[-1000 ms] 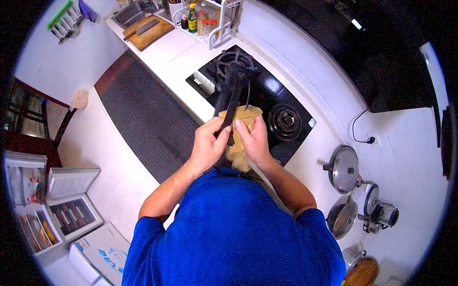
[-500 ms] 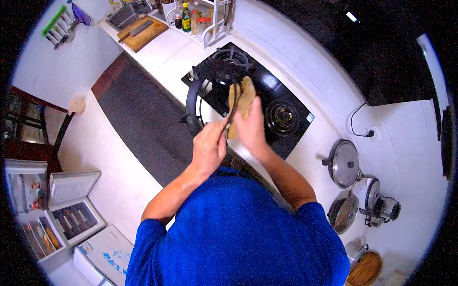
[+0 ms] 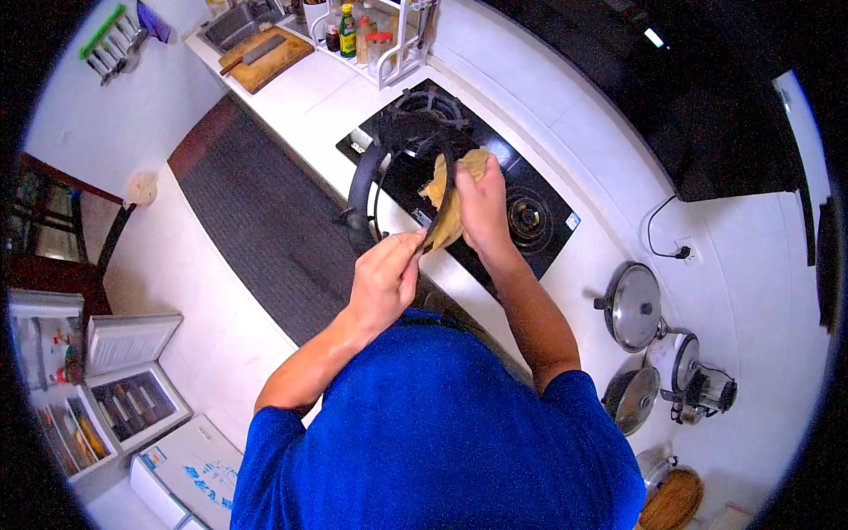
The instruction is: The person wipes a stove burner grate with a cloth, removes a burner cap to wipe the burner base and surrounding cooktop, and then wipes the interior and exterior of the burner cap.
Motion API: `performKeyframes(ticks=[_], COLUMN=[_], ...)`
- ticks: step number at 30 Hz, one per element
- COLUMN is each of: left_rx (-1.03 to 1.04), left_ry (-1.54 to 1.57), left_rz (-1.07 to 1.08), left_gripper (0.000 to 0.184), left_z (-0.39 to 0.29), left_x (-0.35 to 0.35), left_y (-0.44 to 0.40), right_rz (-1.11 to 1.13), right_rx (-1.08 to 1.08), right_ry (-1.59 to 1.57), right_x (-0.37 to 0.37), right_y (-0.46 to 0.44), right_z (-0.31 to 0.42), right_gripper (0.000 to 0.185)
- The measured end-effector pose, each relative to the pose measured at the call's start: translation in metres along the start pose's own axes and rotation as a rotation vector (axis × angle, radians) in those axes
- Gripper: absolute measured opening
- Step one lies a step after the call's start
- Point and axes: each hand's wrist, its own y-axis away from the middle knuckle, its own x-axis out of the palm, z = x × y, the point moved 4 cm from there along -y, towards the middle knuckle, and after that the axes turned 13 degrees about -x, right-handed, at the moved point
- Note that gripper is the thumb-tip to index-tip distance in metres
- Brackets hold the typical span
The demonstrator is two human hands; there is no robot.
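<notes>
My left hand (image 3: 384,272) is closed on the lower rim of a black ring-shaped pan support (image 3: 360,193), which is held up and tilted over the front of the gas stove (image 3: 543,256). A tan cloth (image 3: 450,223) is in my right hand (image 3: 485,210), its fingers closed and pressing the cloth against the ring's right side. Through the ring's opening I see part of the black stove top and the white counter. One burner (image 3: 528,218) lies bare to the right of my right hand. The far burner (image 3: 428,106) has a grate around it.
A cutting board (image 3: 269,72) with a cleaver (image 3: 263,49) lies by the sink (image 3: 240,25). Bottles stand in a white rack (image 3: 385,71). Lidded pans (image 3: 636,306) and a rice cooker (image 3: 676,358) line the right counter. A dark mat (image 3: 256,212) covers the floor.
My right hand and the cloth have shifted slightly right and down along the ring. The ring has turned a little, and more of the cloth shows. My left hand keeps its hold.
</notes>
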Motion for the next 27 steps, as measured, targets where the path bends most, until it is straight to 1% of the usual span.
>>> performKeyframes(ticks=[1,2,6,8,9,11,12,13,15,16,18,19,20,21,22,23,24,25,27], left_rx=[-0.021,-0.039,-0.083,-0.247,-0.247,-0.045,-0.398,-0.544,-0.739,-0.736,-0.864,-0.864,-0.829,-0.795,-0.796,-0.731,-0.665,-0.667,-0.608], left_ry=[0.014,0.029,0.075,0.115,0.114,-0.055,0.237,0.420,1.053,1.054,1.077,1.016,0.916,0.815,0.814,0.776,0.738,0.741,0.905], left_rz=[0.003,0.008,0.037,0.278,0.276,0.285,0.276,0.273,0.297,0.293,0.187,0.147,0.200,0.251,0.251,0.292,0.331,0.324,0.370], left_gripper=[0.030,0.032,0.027,0.026,0.026,0.040,0.053,0.054,0.049,0.049,0.046,0.049,0.051,0.054,0.054,0.057,0.060,0.060,0.065], left_z=[0.000,0.001,0.003,0.008,0.013,0.022,0.039,0.033,0.054,0.042,0.024,0.033,0.043,0.046,0.050,0.051,0.048,0.049,0.045], left_x=[0.000,-0.001,-0.006,-0.006,-0.008,-0.005,0.005,0.006,0.034,0.036,0.040,0.049,0.053,0.047,0.042,0.037,0.032,0.029,0.026], left_y=[0.002,0.003,0.006,-0.002,-0.006,-0.014,-0.013,-0.023,-0.031,-0.036,-0.041,-0.036,-0.030,-0.027,-0.024,-0.021,-0.021,-0.021,-0.018], right_rz=[-0.023,-0.052,-0.091,-0.047,-0.045,0.024,0.058,0.064,0.119,0.155,0.193,0.190,0.191,0.161,0.131,0.131,0.041,-0.042,-0.113], right_rx=[0.077,0.081,0.141,0.074,0.073,-0.074,-0.176,-0.177,-0.173,-0.189,-0.240,-0.250,-0.253,-0.249,-0.242,-0.239,-0.175,-0.113,-0.078], right_ry=[-0.175,-0.234,-0.283,-0.060,-0.061,0.215,0.316,0.311,0.345,0.310,0.366,0.362,0.361,0.267,0.173,0.173,0.165,0.156,-0.033], right_x=[0.001,0.003,0.002,-0.003,0.000,0.008,0.011,0.013,0.018,0.020,0.015,0.012,0.010,0.008,0.005,-0.001,-0.013,-0.026,-0.049], right_y=[0.001,0.003,0.013,0.012,0.012,0.014,0.018,0.025,0.037,0.044,0.054,0.054,0.057,0.059,0.063,0.067,0.068,0.065,0.046], right_z=[-0.004,-0.006,-0.004,-0.005,0.002,0.024,0.025,0.029,0.037,0.031,0.027,0.025,0.020,0.016,0.013,0.011,0.014,0.015,0.018], right_gripper=[0.017,0.017,0.017,0.021,0.021,0.023,0.024,0.024,0.026,0.030,0.032,0.032,0.032,0.031,0.031,0.031,0.028,0.026,0.026])
